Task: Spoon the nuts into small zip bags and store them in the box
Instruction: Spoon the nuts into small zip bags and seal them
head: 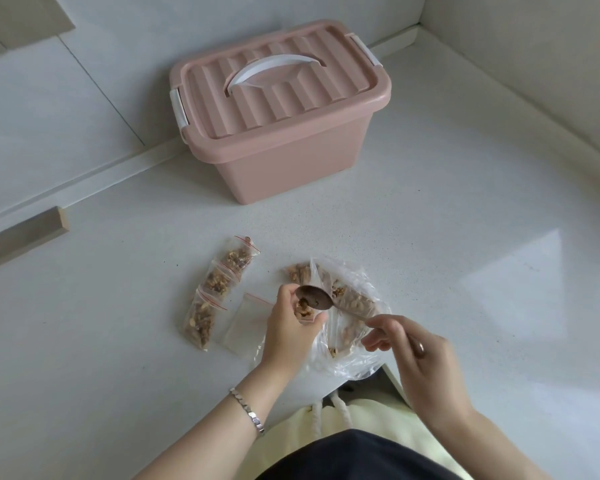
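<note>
- Filling is the step in hand: in front of the box [284, 157], the left hand [288, 327] grips a small zip bag [305, 311] with nuts showing at its mouth.
- The right hand [413, 355] pinches the spoon [314, 296] by its handle, bowl tipped at that mouth.
- The big nut bag [354, 306] lies beneath the spoon.
- 3 filled bags [219, 282] and 1 empty bag [245, 320] lie front-left of the box.
- Next, probably: empty the spoon and press the zip. The lid [278, 81] is on and needs unclipping.
</note>
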`<state>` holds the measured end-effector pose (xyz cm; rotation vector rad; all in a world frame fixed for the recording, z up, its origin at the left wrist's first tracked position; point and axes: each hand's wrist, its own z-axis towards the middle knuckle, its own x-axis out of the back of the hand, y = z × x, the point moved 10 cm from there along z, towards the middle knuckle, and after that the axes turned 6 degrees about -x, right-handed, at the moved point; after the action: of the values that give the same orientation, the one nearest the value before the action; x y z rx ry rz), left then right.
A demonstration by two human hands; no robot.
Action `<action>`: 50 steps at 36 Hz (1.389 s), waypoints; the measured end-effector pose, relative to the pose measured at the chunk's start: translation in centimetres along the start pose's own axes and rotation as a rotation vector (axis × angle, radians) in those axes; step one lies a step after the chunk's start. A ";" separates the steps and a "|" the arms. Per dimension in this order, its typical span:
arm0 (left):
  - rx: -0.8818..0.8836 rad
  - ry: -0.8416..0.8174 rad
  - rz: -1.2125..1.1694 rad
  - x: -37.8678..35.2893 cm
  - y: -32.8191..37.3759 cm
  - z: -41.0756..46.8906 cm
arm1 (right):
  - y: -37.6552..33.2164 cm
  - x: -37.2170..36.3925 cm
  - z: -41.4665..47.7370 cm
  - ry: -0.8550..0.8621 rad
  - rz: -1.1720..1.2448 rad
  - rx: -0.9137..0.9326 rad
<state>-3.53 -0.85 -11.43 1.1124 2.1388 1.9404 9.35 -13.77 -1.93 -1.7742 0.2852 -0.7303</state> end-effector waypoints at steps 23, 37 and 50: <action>0.274 0.139 0.878 12.9 -5.9 -1.3 | -0.7 0.6 0.2 0.036 -0.123 0.074; -0.168 0.482 0.591 11.6 -1.9 -3.7 | -2.3 2.1 0.4 0.148 -0.219 0.228; 0.191 -0.025 0.127 1.5 0.8 3.2 | -1.1 1.3 6.5 -0.032 -0.505 0.024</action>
<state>-2.71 2.58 -10.76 1.3259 2.3350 1.7880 14.11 -9.03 -1.62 -1.8511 -0.2039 -1.0526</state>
